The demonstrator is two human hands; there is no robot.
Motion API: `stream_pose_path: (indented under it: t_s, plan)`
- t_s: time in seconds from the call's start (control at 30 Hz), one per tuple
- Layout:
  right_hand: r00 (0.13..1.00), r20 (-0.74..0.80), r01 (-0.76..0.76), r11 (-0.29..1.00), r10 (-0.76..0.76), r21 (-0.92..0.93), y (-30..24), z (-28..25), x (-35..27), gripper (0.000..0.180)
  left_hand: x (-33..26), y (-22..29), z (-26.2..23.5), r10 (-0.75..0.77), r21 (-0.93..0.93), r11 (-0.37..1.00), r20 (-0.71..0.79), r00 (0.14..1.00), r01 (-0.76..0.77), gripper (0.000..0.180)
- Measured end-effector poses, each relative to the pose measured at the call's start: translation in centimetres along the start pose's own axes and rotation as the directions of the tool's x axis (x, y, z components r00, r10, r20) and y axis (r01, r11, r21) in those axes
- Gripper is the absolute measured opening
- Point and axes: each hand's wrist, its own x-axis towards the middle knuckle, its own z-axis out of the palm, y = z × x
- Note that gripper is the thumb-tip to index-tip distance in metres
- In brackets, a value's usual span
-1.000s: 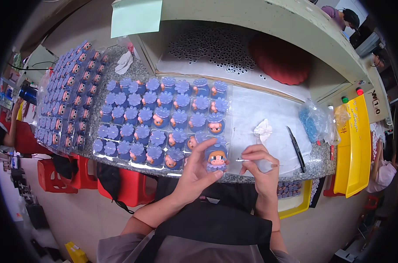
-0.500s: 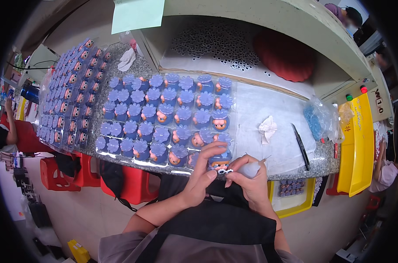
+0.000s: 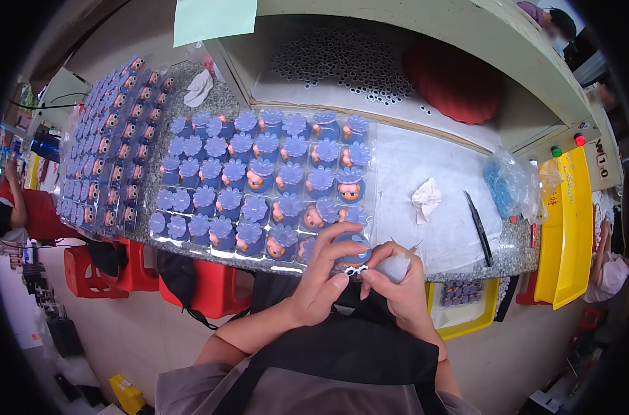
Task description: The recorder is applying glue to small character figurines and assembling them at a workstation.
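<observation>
Cradling figurine [image 3: 352, 250] in curled left hand [image 3: 316, 289]; right hand [image 3: 404, 290] clasping bottle [image 3: 397, 268] beside eyes [image 3: 350, 271]; figurine probably light, firm, smooth: hold sides

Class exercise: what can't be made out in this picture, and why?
In the head view:
Much of the held figurine: behind the left fingers.
Part of the pale bottle: behind the right fingers.
Whether the black-and-white eye pieces touch the figurine: too small.
The green sheet's top: cut off by the upper edge.
Number of loose discs: too small, crowded.
</observation>
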Motion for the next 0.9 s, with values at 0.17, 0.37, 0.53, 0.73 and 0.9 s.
stream_pose_path:
  t_s: [0.17, 0.37, 0.53, 0.73, 0.9]
  plan:
    - [1.000, -0.008, 0.002, 1.000, -0.002, 0.000, 0.0, 0.1, -0.2, 0.009, -0.1, -0.2, 0.0, 0.011, -0.011, 1.000, -0.004, 1.000, -0.011, 0.035]
    - [1.000, 0.021, 0.003, 1.000, -0.003, 0.004, 0.2, 0.1, -0.4, 0.009, -0.2, 0.0, 0.4, 0.015, 0.028, 1.000, -0.034, 0.999, -0.014, 0.027]
    - [0.997, 0.068, -0.031, 0.993, 0.023, 0.112, 0.2, 0.4, -0.2, 0.008, -0.3, -0.1, 0.1, 0.050, 0.050, 0.998, -0.041, 0.998, -0.048, 0.023]
    - [0.997, 0.073, -0.029, 0.990, 0.019, 0.135, 0.7, 0.2, -0.2, 0.007, -0.3, -0.1, 0.2, 0.034, 0.053, 0.998, -0.030, 0.999, -0.032, 0.020]
    - [0.999, 0.008, 0.040, 0.996, -0.041, 0.081, 1.0, 0.2, -0.1, 0.014, -0.7, -0.2, 0.8, -0.079, -0.146, 0.988, -0.142, 0.987, 0.058, 0.027]
